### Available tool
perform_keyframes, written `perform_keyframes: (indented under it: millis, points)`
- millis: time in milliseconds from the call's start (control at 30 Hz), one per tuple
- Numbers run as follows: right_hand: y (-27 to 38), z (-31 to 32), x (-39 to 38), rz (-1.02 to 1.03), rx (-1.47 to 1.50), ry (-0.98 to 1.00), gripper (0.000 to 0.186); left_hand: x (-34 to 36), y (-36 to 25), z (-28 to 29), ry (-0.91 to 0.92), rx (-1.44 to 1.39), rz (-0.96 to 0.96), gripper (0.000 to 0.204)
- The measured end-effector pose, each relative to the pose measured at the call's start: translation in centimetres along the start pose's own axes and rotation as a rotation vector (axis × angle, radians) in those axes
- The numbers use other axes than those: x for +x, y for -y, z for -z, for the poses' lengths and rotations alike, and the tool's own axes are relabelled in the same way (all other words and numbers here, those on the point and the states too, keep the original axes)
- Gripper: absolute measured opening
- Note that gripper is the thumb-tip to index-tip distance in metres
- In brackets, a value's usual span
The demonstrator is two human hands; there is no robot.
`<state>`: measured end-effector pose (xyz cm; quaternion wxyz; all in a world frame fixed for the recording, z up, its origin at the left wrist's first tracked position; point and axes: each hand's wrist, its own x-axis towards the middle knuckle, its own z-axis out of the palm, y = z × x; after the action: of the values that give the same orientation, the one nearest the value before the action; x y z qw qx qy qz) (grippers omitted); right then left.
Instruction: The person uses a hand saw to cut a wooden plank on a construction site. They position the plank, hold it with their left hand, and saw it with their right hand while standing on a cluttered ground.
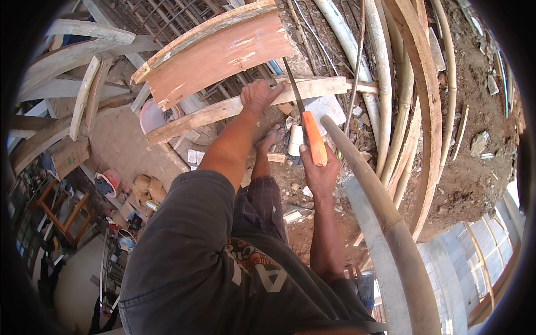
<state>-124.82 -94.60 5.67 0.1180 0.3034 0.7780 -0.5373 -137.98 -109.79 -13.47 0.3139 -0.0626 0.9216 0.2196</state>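
Note:
My right hand (pixel 321 172) is closed round the orange handle (pixel 314 139) of a handsaw. The saw's narrow dark blade (pixel 293 84) points away from me and crosses a pale wooden plank (pixel 195 118) near its right part. My left hand (pixel 261 95) grips that plank just left of the blade, with some fingers hidden behind the wood. Beyond the plank is a reddish-brown plywood board (pixel 223 58) with a wooden batten along its upper edge. My foot in a sandal (pixel 272 137) is below the plank.
Long bamboo poles (pixel 385 84) and a curved timber (pixel 430 111) stand on the right, one thick pole (pixel 385 218) passing close to my right arm. Rubble lies on the dirt. At left are stacked beams (pixel 84 50), a pink bucket (pixel 152 117) and a cardboard box (pixel 70 156).

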Motion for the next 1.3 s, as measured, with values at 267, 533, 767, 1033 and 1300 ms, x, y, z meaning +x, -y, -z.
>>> perform_keyframes:
  millis: [267,533,767,1033,1300]
  points:
    - [-2.9,0.6,-0.9,0.088,0.01,-0.031,0.02,0.0,-0.3,-0.2,-0.015,0.014,0.031,0.057]
    - [-2.8,1.0,-2.5,0.027,0.008,-0.009,0.021,-0.2,-0.7,-0.1,-0.063,0.041,0.039,0.06]
    - [-2.3,4.3,-7.5,-0.02,-0.18,0.083,0.018,0.0,-0.7,-0.2,-0.039,0.06,0.071,0.063]
    - [-1.2,1.9,-3.2,-0.033,-0.151,0.074,0.02,0.3,-0.4,-0.7,-0.029,0.055,0.084,0.06]
    - [1.4,4.2,-7.5,-0.038,-0.122,0.049,0.019,0.2,-0.2,-1.2,-0.087,0.042,0.042,0.06]
